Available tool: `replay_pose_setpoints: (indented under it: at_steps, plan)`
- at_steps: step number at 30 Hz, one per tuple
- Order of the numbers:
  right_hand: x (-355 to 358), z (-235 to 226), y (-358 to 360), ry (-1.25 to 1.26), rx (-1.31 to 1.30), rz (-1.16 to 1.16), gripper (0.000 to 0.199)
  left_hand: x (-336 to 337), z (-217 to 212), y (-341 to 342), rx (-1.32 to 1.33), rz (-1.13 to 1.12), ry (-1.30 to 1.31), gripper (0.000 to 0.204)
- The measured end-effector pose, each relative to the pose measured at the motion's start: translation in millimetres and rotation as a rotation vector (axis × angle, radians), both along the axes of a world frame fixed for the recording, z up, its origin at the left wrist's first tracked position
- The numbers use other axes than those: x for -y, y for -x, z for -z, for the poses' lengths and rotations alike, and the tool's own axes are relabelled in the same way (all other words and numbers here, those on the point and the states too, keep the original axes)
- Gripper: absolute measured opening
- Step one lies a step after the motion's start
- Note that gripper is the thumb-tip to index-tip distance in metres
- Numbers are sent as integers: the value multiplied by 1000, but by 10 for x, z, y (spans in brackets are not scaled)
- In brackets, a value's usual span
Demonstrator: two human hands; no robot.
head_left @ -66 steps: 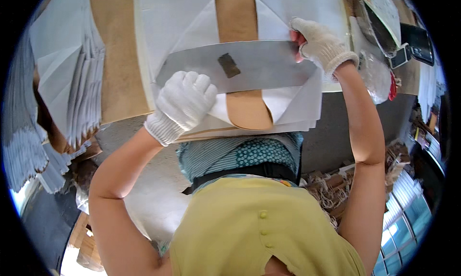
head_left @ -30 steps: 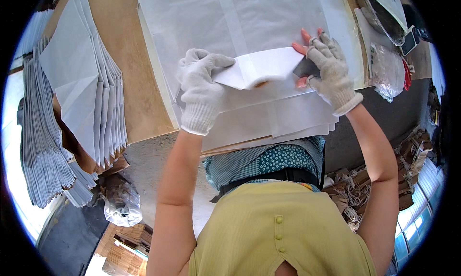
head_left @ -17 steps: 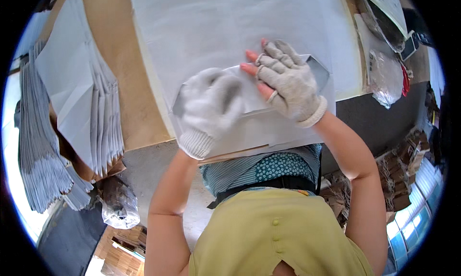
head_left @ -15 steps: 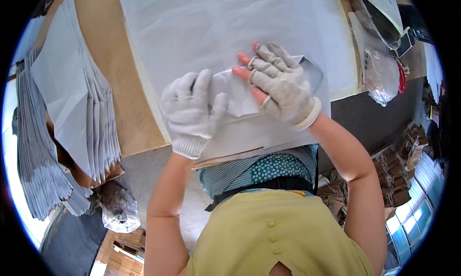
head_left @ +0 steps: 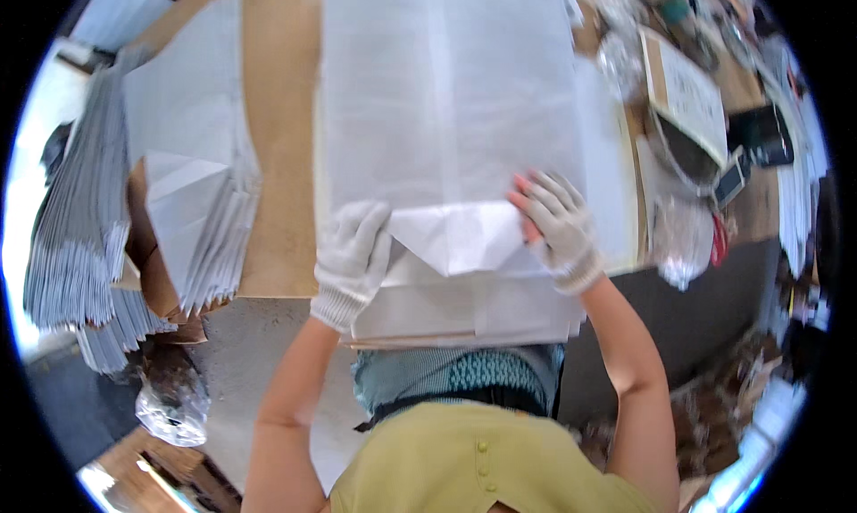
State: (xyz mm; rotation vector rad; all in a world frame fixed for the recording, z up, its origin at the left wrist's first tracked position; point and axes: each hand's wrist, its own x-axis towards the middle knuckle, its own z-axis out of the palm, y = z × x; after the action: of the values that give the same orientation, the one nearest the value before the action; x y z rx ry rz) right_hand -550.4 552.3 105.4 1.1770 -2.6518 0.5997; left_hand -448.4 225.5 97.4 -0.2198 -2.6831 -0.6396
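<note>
A large white paper sack (head_left: 446,102) lies flat before me, its near end folded into a band with a pointed flap (head_left: 451,241). My left hand (head_left: 351,250), in a white knit glove, lies flat with fingers close together on the left end of that fold. At the right end rests my right hand (head_left: 561,232), in a worn glove that leaves the fingertips bare. Its fingers are slightly bent and press down on the paper. Neither hand shows anything gripped. More white sheets (head_left: 527,308) lie under the sack, reaching the near edge. Motion blurs some finger detail.
Left on the brown tabletop (head_left: 278,138) stand folded white paper sacks (head_left: 192,209) and a thick bundle of paper edges (head_left: 76,254). At the right lie a clear plastic bag (head_left: 676,241), a phone (head_left: 730,183) and a box-like holder (head_left: 687,98). Another plastic bag (head_left: 174,406) hangs low left.
The raised right corner of the fold now lies flat, and the pointed flap shows fully. My hands have moved apart to the fold's two ends. The whole view has shifted.
</note>
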Motion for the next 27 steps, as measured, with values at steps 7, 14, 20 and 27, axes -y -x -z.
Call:
replay_pose_setpoints:
  at_steps: [7,14,20,27]
  plan:
    - [-248,-474,-361,-136,320,303,66,-48,-396,-767,410,-728,-1903,35]
    - [-652,211,54,126,667,449,71,144,-62,-325,729,-539,-1334,43]
    - [-698,-27,618,770,730,548,39,904,-763,-300,-96,-770,-990,17]
    - [-625,-422,613,518,463,505,57,2833,-1549,-576,-351,-1152,-827,28]
